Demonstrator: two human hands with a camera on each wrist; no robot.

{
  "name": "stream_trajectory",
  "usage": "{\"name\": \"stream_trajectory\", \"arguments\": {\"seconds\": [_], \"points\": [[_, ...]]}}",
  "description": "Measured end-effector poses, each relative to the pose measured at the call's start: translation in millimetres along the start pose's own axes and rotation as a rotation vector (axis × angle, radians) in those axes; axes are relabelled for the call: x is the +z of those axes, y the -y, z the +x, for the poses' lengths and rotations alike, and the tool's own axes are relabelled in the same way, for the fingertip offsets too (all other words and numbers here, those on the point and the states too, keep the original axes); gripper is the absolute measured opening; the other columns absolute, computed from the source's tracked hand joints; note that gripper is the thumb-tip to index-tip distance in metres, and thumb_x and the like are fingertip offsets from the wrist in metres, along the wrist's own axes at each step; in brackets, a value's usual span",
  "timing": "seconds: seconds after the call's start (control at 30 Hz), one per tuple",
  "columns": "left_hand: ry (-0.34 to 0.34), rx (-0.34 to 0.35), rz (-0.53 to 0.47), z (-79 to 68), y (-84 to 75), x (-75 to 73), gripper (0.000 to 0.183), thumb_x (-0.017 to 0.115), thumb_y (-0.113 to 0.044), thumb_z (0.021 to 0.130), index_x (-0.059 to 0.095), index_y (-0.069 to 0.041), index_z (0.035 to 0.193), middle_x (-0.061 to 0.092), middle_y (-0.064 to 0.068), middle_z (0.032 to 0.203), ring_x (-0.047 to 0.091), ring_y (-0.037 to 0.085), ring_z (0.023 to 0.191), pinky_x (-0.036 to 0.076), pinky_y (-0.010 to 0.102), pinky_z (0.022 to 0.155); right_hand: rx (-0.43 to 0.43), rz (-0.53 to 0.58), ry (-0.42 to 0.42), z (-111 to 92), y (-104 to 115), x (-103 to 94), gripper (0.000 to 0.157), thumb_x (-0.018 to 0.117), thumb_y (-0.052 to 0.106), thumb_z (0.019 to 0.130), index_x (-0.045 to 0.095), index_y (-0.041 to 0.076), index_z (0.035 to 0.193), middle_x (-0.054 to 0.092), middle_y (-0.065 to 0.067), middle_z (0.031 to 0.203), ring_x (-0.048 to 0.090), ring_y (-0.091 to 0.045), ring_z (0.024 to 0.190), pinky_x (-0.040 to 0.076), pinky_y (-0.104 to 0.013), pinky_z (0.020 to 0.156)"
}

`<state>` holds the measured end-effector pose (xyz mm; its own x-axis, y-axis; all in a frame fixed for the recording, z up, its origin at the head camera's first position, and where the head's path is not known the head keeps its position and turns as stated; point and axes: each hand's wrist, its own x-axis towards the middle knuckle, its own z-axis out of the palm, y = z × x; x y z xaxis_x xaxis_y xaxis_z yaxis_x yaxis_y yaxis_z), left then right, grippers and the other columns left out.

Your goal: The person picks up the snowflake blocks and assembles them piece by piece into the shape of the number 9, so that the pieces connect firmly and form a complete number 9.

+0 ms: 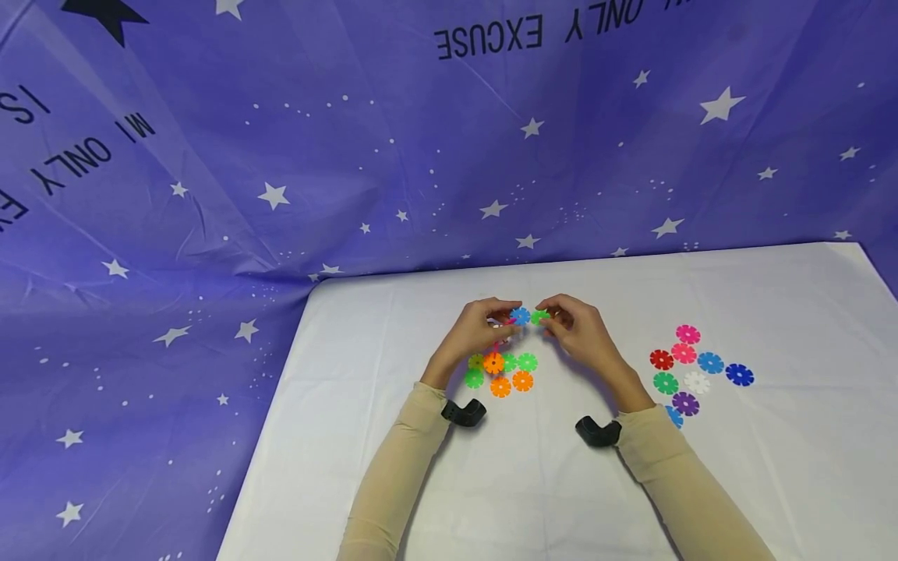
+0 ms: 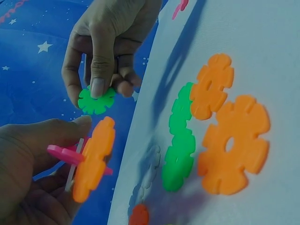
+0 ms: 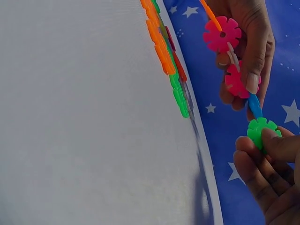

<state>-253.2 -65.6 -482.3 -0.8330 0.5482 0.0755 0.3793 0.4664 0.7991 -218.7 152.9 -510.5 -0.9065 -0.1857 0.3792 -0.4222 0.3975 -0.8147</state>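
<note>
The green disc point(image 1: 538, 317) is pinched in the right hand point(image 1: 579, 329), just right of the blue disc point(image 1: 520, 316) gripped by the left hand point(image 1: 479, 326).

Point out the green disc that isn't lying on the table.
The green disc pinched in the right hand; the other green discs all lie on the table.

We see a purple-blue backdrop point(image 1: 449, 148) behind the table point(image 1: 533, 491) and along its left side, wrinkled in places and scattered with white stars point(image 1: 721, 106) of several sizes. High on it we find black lettering point(image 1: 515, 36), with more at the far left and one black star point(image 1: 108, 14) near the upper left corner, while the table's surface looks white and lightly creased
</note>
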Motion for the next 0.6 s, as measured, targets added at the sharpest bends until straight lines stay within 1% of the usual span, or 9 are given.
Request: {"name": "stream_trajectory", "arguments": {"seconds": [0.13, 0.23, 0.43, 0.6], "points": [[-0.007, 0.01, 0.013, 0.6, 1.2, 1.5, 0.042, 0.074, -0.012, 0.088, 0.064, -0.002, 0.127, 0.07, 0.01, 0.11, 0.067, 0.019, 0.095, 0.055, 0.027, 0.087, -0.006, 0.012, -0.004, 0.0, -0.7, 0.5, 0.02, 0.069, -0.005, 0.087, 0.067, 0.003, 0.106, 0.068, -0.01, 0.091, 0.068, -0.025, 0.069, 0.054, -0.018, 0.064], [-0.015, 0.01, 0.02, 1.0, 1.5, 2.4, 0.04, 0.074, -0.012, 0.088, 0.065, -0.002, 0.126, 0.07, 0.01, 0.109, 0.067, 0.019, 0.094, 0.054, 0.024, 0.086, -0.01, 0.036, -0.017, -0.1, 0.7, 0.2, 0.02, 0.068, -0.004, 0.087, 0.068, 0.002, 0.106, 0.069, -0.011, 0.093, 0.069, -0.025, 0.072, 0.055, -0.019, 0.066], [-0.023, -0.005, -0.016, 0.8, -0.3, 3.2, 0.038, 0.073, -0.01, 0.087, 0.066, -0.002, 0.124, 0.07, 0.01, 0.107, 0.066, 0.018, 0.093, 0.054, 0.021, 0.084, 0.004, 0.118, -0.033, 0.7, 0.9, 0.8, 0.017, 0.066, -0.005, 0.088, 0.067, 0.0, 0.105, 0.07, -0.017, 0.091, 0.071, -0.033, 0.072, 0.058, -0.033, 0.066], [-0.015, -0.032, -0.094, -0.9, -3.2, 3.0, 0.039, 0.074, -0.009, 0.087, 0.066, -0.002, 0.125, 0.069, 0.01, 0.106, 0.066, 0.018, 0.091, 0.056, 0.022, 0.074, -0.017, 0.143, -0.047, 0.8, 1.7, 4.2, 0.018, 0.064, -0.012, 0.087, 0.066, -0.008, 0.104, 0.069, -0.024, 0.091, 0.07, -0.04, 0.072, 0.058, -0.041, 0.066]]}}
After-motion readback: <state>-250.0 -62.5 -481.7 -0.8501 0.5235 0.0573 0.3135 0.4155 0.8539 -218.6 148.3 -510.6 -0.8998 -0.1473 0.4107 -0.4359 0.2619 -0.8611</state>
